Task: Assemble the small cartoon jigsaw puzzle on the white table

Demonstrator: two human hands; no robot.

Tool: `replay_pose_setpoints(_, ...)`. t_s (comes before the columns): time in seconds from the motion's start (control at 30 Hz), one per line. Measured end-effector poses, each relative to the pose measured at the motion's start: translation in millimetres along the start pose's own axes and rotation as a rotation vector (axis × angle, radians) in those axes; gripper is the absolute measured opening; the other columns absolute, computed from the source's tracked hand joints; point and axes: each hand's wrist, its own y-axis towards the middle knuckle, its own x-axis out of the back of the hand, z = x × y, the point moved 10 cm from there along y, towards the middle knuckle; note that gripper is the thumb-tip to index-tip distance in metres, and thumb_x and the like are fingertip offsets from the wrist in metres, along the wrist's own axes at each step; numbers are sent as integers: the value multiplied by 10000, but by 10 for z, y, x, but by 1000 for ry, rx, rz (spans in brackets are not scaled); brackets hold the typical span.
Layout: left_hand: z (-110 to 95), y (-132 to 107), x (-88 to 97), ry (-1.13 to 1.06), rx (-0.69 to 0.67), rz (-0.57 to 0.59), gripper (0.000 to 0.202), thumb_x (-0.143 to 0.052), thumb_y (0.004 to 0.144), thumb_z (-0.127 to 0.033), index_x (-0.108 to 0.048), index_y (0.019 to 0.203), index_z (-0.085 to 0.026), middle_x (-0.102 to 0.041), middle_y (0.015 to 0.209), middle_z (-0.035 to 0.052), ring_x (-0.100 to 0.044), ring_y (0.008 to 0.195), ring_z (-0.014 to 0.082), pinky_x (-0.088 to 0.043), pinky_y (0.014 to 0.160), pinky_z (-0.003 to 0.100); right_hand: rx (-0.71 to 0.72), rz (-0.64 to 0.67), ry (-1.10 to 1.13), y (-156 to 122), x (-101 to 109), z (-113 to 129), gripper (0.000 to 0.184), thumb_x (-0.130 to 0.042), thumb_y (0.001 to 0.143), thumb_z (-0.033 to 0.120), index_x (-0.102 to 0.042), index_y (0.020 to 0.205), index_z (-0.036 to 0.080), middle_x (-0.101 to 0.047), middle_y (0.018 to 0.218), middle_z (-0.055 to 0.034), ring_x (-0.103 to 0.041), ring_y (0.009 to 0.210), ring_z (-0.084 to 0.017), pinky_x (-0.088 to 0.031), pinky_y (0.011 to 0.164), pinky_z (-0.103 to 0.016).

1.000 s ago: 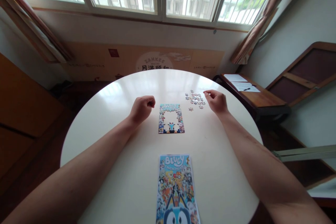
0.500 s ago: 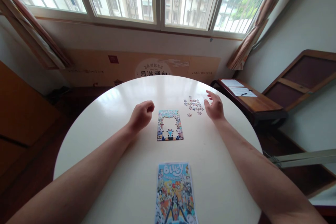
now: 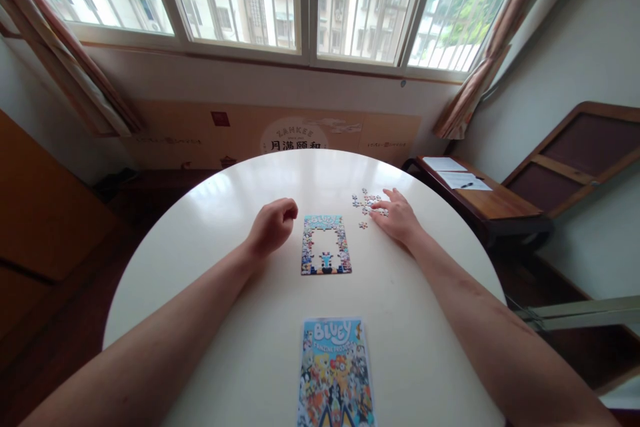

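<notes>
A partly assembled jigsaw puzzle (image 3: 308, 247) lies flat in the middle of the table; its border is joined around a bare centre, with a blue figure piece at the bottom. My left hand (image 3: 273, 225) rests just left of it, fingers curled into a fist that hides whatever may be inside. Right of the puzzle, several loose jigsaw pieces (image 3: 366, 201) lie in a loose cluster. Over the right side of that cluster is my right hand (image 3: 397, 217), fingers stretched out and apart, covering some pieces. One loose piece (image 3: 363, 225) sits nearer to me, apart from the others.
A printed picture sheet (image 3: 335, 373) headed "Bluey" lies on the round white table (image 3: 220, 360) close to me. Beyond the table's right edge is a wooden side desk (image 3: 493, 203) with papers (image 3: 463, 180) and a pen. Windows and a wall stand behind.
My right hand has moved left from beside the loose pieces to over them. My left hand stays curled beside the puzzle. The view has shifted slightly.
</notes>
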Motion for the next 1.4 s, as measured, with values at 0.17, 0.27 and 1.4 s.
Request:
replay_pose_setpoints(0.17, -19, 4, 4, 3, -11, 4, 197, -418, 666, -19, -515, 645, -190, -558, 638, -5, -495, 595, 138, -388, 598, 256, -20, 30, -17, -8, -3, 21, 240, -700, 834, 369, -797, 1004, 232, -506, 1495, -114, -293, 1475, -381, -278, 1180, -541)
replay_pose_setpoints(0.27, -10, 0, -3, -1, -5, 8, 198, -417, 668, -18, -516, 644, -188, -563, 643, -4, -500, 600, 140, -391, 604, 258, -21, 40, -33, -2, -2, 39, 213, -697, 834, 363, -793, 969, 229, -508, 1492, -115, -301, 1471, -375, -285, 1172, -537)
replay_pose_setpoints(1.4, -794, -123, -197, -147, -214, 294, 135, -633, 817, -140, -731, 865, -220, -687, 854, 30, -618, 698, 142, -495, 619, 263, -127, 697, 1089, -432, -251, 1249, 259, -814, 743, 300, -740, 968, 193, -725, 774, -30, -685, 691, -165, -617, 570, -295)
